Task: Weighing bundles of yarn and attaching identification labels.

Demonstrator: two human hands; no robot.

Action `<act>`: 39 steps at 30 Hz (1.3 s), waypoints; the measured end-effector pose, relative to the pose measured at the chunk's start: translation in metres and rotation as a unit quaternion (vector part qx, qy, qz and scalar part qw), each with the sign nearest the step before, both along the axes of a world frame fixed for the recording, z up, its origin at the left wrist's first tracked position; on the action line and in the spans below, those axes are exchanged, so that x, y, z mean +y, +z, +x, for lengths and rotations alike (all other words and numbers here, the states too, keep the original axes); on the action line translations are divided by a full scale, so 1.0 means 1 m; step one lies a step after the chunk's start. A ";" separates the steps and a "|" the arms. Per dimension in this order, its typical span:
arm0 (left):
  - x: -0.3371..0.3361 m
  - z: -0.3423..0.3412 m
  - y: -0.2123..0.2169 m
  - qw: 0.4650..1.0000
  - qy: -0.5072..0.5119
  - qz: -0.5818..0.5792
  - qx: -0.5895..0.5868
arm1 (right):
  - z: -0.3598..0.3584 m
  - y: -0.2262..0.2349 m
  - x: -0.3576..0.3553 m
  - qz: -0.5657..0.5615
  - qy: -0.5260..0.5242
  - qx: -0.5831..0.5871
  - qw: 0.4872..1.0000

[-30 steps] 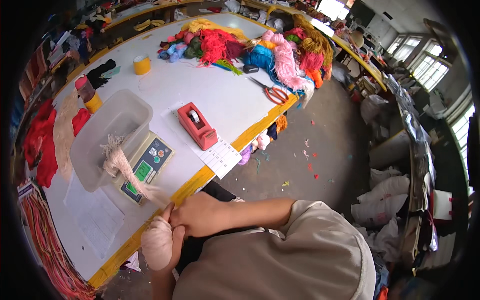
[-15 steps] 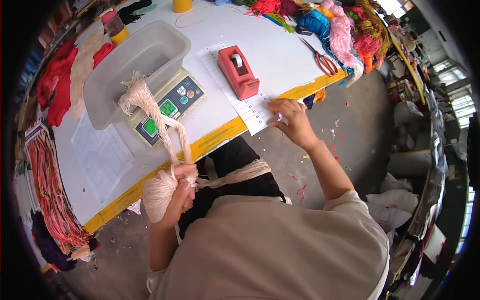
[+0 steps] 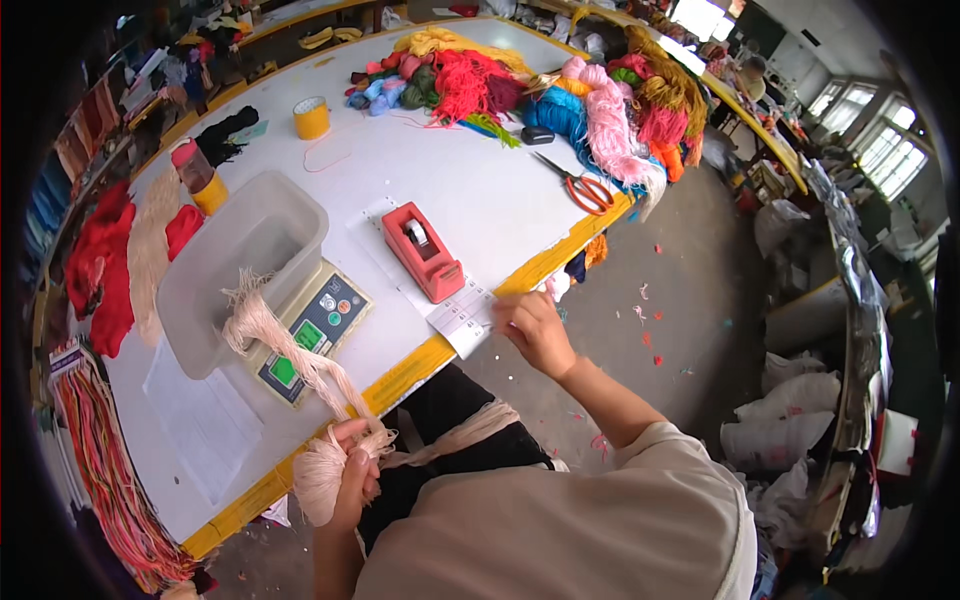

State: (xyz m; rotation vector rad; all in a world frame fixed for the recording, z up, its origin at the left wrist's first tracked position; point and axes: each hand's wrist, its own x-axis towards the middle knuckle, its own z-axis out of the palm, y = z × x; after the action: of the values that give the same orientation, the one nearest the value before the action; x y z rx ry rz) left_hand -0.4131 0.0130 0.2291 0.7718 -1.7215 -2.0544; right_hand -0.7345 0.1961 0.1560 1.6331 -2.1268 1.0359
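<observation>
White table (image 3: 480,190) fills most of what I'm seeing, with a clear plastic tub (image 3: 240,270) on the scale (image 3: 310,335). Cream yarn hank (image 3: 300,370) trails from the tub to my left hand (image 3: 350,475), which is closed around its bunched end. It looks soft, light and floppy, so I'd grab the bundle. My right hand (image 3: 535,330) pinches the white label sheet (image 3: 462,318) beside the red tape dispenser (image 3: 422,250).

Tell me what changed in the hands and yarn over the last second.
The right hand left the left hand and reached out to the paper sheet at the table's yellow edge, fingers now on it. The left hand kept its grip on the cream yarn bundle, whose strand still runs up to the clear tub on the scale. The red tape dispenser and scissors stayed put.
</observation>
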 end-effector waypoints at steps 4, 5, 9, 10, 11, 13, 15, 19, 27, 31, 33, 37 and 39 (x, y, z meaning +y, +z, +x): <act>0.001 -0.004 0.002 0.999 -0.033 -0.012 0.002 | 0.042 0.047 -0.009 -0.008 0.133 -0.060 0.989; 0.001 -0.006 0.001 0.998 -0.064 -0.013 0.003 | 0.054 0.061 -0.017 0.041 0.225 -0.063 0.971; -0.002 -0.011 -0.005 0.947 -0.177 -0.267 -0.025 | 0.096 0.100 -0.051 0.135 0.410 -0.024 0.902; -0.003 -0.010 -0.006 0.950 -0.161 -0.266 0.000 | 0.105 0.104 -0.061 0.100 0.418 -0.007 0.903; -0.004 -0.009 -0.006 0.927 -0.177 -0.329 -0.027 | 0.110 0.107 -0.070 0.098 0.421 -0.003 0.902; -0.006 -0.004 -0.006 0.914 -0.192 -0.356 -0.047 | 0.121 0.106 -0.084 0.106 0.407 0.011 0.907; -0.007 0.002 -0.004 0.959 -0.139 -0.243 -0.039 | 0.132 0.101 -0.096 0.064 0.382 -0.052 0.921; -0.006 0.014 -0.003 0.996 -0.031 -0.079 0.041 | 0.147 0.089 -0.106 0.109 0.370 -0.390 0.836; -0.007 0.024 -0.040 0.935 0.086 -0.339 0.054 | 0.158 0.092 -0.112 0.201 0.349 -0.420 0.813; -0.015 0.036 -0.027 0.866 0.064 -0.495 -0.039 | 0.160 0.099 -0.113 0.123 0.356 -0.349 0.858; -0.019 0.040 -0.010 0.835 0.029 -0.541 -0.092 | 0.159 0.100 -0.114 0.105 0.382 -0.316 0.862; -0.022 0.041 0.020 0.868 -0.063 -0.460 -0.180 | 0.159 0.097 -0.121 0.050 0.441 -0.283 0.850; -0.022 0.041 0.024 0.952 -0.112 -0.233 -0.163 | 0.160 0.094 -0.124 0.026 0.498 -0.269 0.824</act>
State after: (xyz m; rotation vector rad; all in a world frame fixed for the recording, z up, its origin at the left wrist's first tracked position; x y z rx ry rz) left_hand -0.3720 -0.0094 0.2530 0.8195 -2.4569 -1.5945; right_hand -0.5750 0.0723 0.2505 2.8478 -1.4248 1.9040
